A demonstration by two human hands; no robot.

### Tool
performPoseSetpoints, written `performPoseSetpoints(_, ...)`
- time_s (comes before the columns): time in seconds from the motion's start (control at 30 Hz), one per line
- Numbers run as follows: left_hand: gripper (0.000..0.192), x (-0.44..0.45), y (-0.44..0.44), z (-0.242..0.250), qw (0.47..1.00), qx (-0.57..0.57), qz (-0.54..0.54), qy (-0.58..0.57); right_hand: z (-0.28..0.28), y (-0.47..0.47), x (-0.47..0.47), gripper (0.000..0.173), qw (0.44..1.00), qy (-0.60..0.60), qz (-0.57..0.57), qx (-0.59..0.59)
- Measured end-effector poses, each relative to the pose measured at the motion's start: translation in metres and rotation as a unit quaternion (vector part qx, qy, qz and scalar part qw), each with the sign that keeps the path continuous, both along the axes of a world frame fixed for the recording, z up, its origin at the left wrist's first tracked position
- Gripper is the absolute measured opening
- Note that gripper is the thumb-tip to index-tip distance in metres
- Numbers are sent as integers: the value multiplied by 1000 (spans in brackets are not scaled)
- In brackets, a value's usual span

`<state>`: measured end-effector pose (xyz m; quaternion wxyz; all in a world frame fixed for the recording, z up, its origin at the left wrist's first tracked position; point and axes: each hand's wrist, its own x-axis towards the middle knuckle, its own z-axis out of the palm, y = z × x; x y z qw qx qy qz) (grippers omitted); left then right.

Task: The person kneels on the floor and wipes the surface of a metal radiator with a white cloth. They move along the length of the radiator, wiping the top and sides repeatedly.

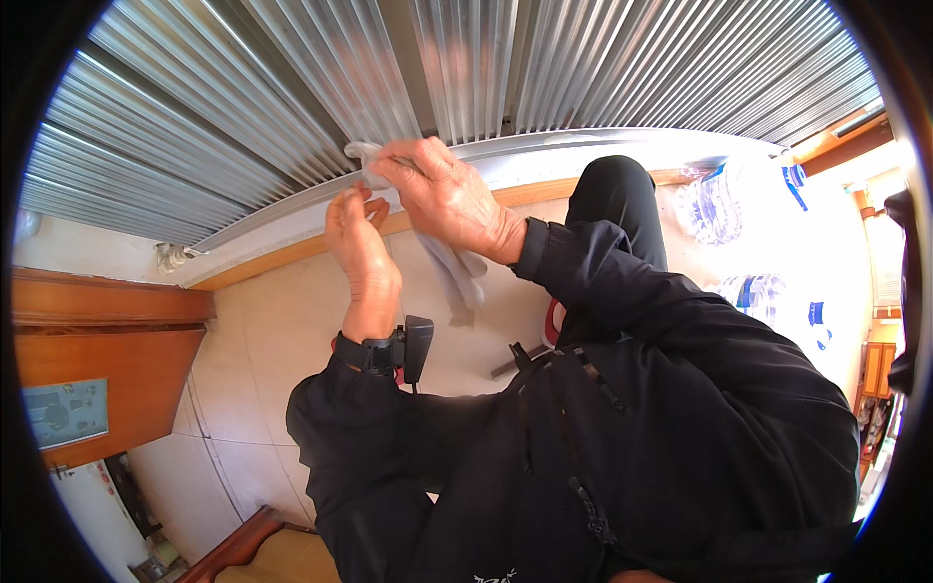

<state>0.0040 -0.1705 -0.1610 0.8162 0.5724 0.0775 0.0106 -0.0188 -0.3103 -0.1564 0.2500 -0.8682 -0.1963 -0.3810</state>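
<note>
In my right hand [455,200] is a thin light-grey cloth [459,284], pinched between thumb and fingers. One bunched end of it meets the bottom rail [481,149] of a ribbed metal panel [466,65], and the rest hangs below my hand. My left hand [362,251] is raised just left of the cloth, its fingers loosely curved and apart, with nothing seen in them. Whether its fingertips touch the cloth or rail is hard to tell. A black device [393,350] is strapped to my left wrist.
Large clear water bottles [718,204] with blue caps stand on the right in glare. My bent knee [616,189] is close to the white ledge with wooden trim [532,192]. To the left is a wooden door [109,379]; wooden furniture [248,539] shows at lower left.
</note>
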Motion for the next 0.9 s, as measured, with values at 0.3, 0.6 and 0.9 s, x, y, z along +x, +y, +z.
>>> performPoseSetpoints(0.3,19,12,14,-4,992,-11,21,126,-48,1,2,35,994,71,-11,-82)
performPoseSetpoints(0.6,17,9,5,-5,992,-15,36,121,3,-21,16,41,996,-68,-47,-42)
performPoseSetpoints(0.9,15,18,11,-10,992,-10,32,119,-26,-25,-21,33,992,124,-3,-27)
